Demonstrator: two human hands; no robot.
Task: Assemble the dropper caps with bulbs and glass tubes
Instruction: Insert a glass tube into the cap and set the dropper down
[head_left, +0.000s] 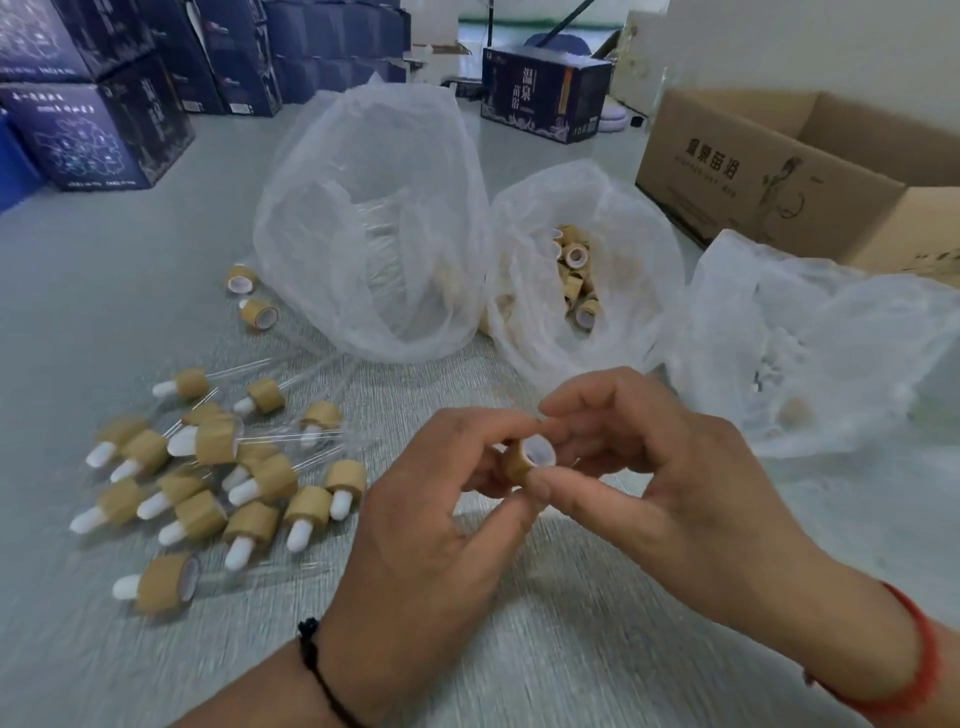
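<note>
Head view: I am pinching a tan bamboo-look dropper cap (525, 460) with left hand (436, 499) and right hand (670, 467), both gripping it.

You get soft, even, fairly bright light with only faint shadows beneath the hands (545, 493). Motion blur smears the finished droppers (208, 478) at left, and the wide lens bends the dark boxes (98, 130) and cardboard carton (795, 171) near the edges.

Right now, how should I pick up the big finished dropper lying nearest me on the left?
Pinch the bamboo-coloured cap of that dropper across its round sides, coming from above. It lies flat apart from the pile, white bulb pointing left, and the cap is its widest, firmest part.
</note>
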